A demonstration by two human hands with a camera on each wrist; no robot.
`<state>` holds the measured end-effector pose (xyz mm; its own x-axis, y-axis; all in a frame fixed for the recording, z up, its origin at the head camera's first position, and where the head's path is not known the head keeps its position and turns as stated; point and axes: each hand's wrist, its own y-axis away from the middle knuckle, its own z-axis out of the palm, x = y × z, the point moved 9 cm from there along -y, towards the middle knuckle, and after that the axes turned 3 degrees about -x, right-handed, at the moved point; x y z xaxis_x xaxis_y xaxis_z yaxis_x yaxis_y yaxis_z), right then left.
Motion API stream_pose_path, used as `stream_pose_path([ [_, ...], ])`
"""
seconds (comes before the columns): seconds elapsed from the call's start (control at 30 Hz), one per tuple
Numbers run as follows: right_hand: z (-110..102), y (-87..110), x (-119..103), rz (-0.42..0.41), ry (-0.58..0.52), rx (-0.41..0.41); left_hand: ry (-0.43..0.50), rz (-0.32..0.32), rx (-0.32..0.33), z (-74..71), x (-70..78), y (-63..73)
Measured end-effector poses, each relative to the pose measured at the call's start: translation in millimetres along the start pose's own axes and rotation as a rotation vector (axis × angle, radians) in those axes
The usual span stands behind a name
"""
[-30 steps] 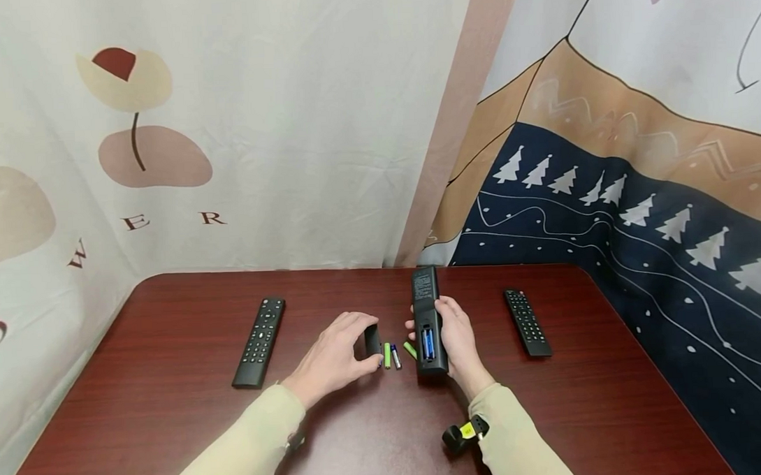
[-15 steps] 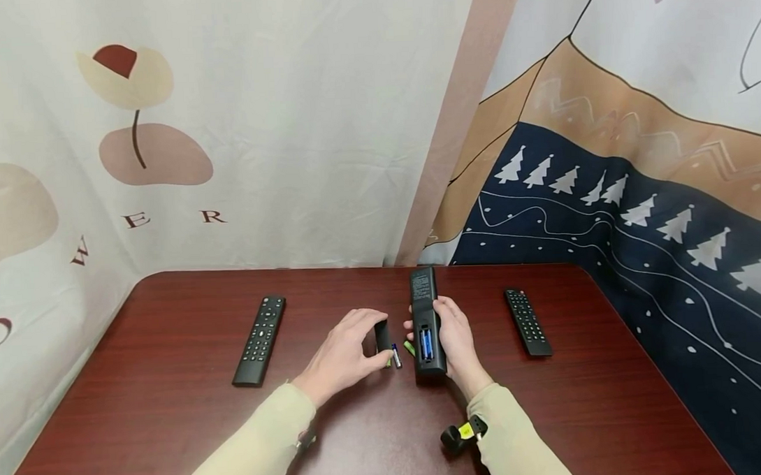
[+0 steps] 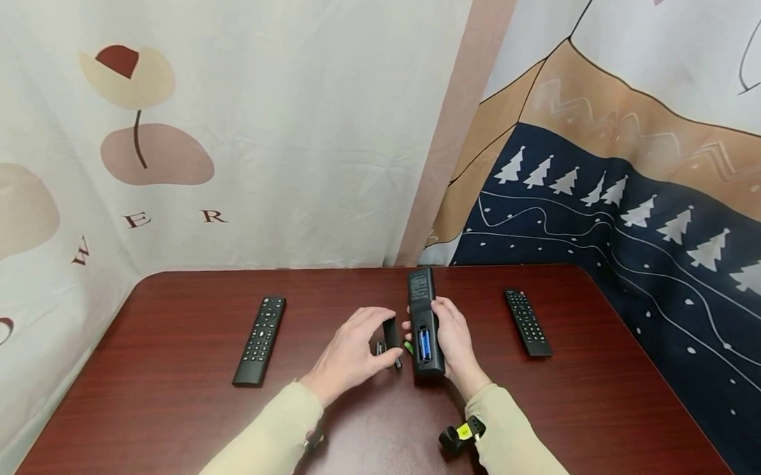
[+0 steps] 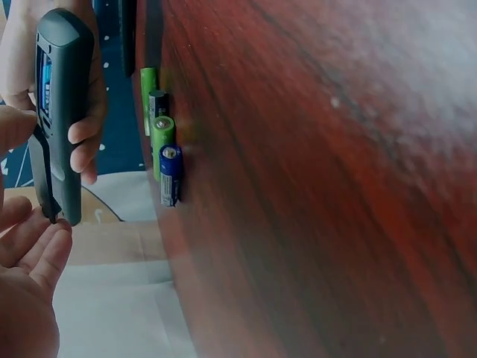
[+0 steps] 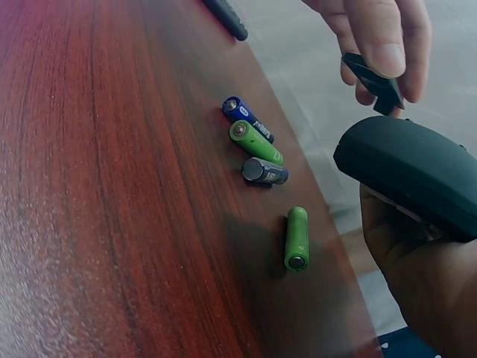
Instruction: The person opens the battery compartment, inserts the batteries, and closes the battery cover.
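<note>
My right hand (image 3: 456, 343) grips a black remote control (image 3: 422, 292), its back turned up above the table. Its battery compartment is uncovered, and blue batteries (image 3: 425, 344) lie inside. Close on the left, my left hand (image 3: 353, 354) pinches the black battery cover (image 3: 391, 331) by its ends between thumb and fingers. In the right wrist view the cover (image 5: 373, 80) is tilted just off the remote's end (image 5: 402, 160). Loose batteries lie on the table below: a blue one (image 4: 171, 179), a green one (image 4: 162, 138), a dark one (image 4: 158, 102) and another green one (image 5: 297, 239).
A black remote (image 3: 260, 343) lies buttons up on the left of the dark red table (image 3: 173, 426). Another remote (image 3: 527, 323) lies on the right. Printed curtains (image 3: 302, 142) hang behind the table's far edge.
My left hand has moved right with the battery cover, closer to the held remote, and now overlaps the loose batteries in the head view. The right hand and remote have shifted very slightly left.
</note>
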<state>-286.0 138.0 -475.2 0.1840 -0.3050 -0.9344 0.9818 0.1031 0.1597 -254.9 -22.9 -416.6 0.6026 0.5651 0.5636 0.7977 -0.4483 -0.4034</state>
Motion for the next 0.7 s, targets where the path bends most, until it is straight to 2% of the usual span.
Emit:
stream_pose_path([
  [0.13,1.2,0.8,-1.3,-0.009,0.015,0.004,0.026,0.003,0.000,1.6,2.9,-2.0],
  [0.4,-1.1,-1.0,-2.5,-0.041,0.064,0.044,0.042,0.059,0.027,2.9,13.0,-5.7],
  [0.7,-3.7,-0.9,-1.6,-0.041,0.100,0.071,0.054,0.052,0.010,8.2,16.3,-8.5],
])
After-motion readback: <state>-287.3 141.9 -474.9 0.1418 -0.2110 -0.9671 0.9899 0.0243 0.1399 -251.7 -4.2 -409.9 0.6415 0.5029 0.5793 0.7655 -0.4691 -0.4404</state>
